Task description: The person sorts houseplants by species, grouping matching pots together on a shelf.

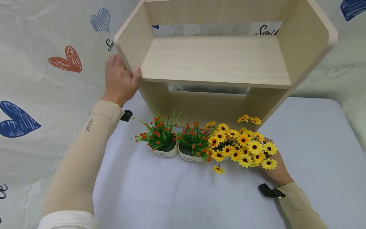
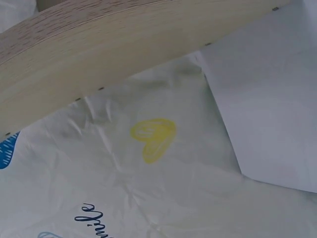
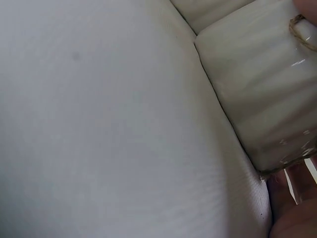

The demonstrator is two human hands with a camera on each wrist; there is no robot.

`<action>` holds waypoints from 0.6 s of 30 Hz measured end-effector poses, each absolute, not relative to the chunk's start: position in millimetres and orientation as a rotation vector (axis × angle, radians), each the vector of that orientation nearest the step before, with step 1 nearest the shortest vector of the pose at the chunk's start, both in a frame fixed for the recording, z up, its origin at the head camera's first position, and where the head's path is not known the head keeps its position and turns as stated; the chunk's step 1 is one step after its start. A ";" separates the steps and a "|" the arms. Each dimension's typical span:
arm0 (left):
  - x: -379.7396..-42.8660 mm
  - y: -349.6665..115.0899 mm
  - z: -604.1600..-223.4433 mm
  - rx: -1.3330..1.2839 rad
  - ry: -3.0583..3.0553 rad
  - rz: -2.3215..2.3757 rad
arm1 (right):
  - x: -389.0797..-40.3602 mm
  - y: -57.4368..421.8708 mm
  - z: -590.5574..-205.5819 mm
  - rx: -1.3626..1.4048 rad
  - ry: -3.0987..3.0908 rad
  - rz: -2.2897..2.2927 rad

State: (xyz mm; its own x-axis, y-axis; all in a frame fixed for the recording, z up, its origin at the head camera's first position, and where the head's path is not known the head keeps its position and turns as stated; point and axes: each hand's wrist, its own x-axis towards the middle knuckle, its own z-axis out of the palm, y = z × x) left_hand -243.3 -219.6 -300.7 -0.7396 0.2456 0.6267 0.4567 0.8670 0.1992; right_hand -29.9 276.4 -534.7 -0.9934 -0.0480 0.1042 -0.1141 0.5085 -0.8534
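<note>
My left hand [image 1: 120,79] grips the left side panel of a pale wooden shelf [image 1: 217,60], thumb on its front edge. In the left wrist view only the panel [image 2: 124,47] shows, not the hand. Behind a bunch of yellow artificial flowers [image 1: 243,146], my right hand [image 1: 275,167] is partly hidden. The right wrist view shows its thumb and fingers [image 3: 297,218] around their white pot [image 3: 257,84], which has twine on it and sits on the tabletop. Left of it stand two white pots of red-flowered greenery, one in the middle [image 1: 194,144] and one at left [image 1: 160,135].
A white cloth covers the table [image 1: 183,197]. Behind and to the left hangs a pale sheet [image 1: 37,82] printed with hearts and lettering. The shelf has an upper and a lower compartment; the three pots stand in a row before the lower one [image 1: 200,105].
</note>
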 end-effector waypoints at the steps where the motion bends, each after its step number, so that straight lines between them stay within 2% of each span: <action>1: -243.1 -219.9 -301.1 -0.508 -2.423 -0.462 | -29.8 275.6 -535.4 0.137 -2.665 1.514; 18: -241.6 -217.4 -301.9 -0.516 -2.422 -0.452 | -26.3 272.2 -530.8 0.066 -2.654 1.508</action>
State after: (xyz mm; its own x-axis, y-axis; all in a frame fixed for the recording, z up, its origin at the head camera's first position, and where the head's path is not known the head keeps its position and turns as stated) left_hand -241.6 -217.4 -301.9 -0.7355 0.2523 0.6288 0.4620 0.8656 0.1932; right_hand -26.3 272.2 -530.8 -0.9951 0.0063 0.0983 -0.0812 0.5123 -0.8550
